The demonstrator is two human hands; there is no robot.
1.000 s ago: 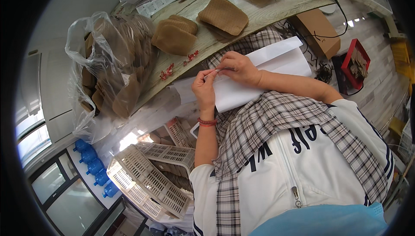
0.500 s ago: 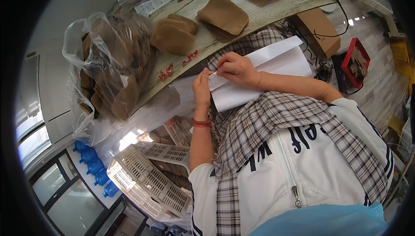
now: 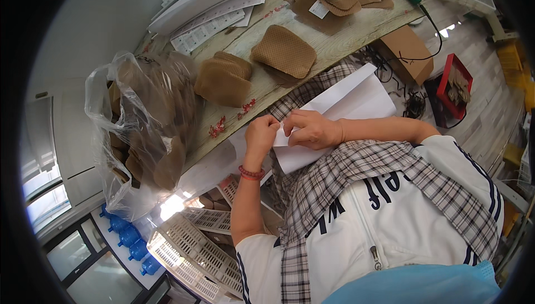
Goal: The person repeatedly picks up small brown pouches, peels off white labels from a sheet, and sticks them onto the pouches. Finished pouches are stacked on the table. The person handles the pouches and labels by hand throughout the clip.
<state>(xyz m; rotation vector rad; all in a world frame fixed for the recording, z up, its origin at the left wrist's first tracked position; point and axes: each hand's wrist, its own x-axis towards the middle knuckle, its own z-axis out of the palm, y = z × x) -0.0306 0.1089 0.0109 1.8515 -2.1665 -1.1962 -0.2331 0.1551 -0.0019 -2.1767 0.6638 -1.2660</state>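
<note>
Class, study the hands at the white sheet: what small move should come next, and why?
Probably the right hand should lift gently at the left end of the white sheet while the left hand steadies it. The two hands are close together at that end, in a pinching pose; what lies between them is too small to tell.

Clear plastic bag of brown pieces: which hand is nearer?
Left: the left hand is right of the bag; the right hand is farther right, over the white paper sheet.
</note>
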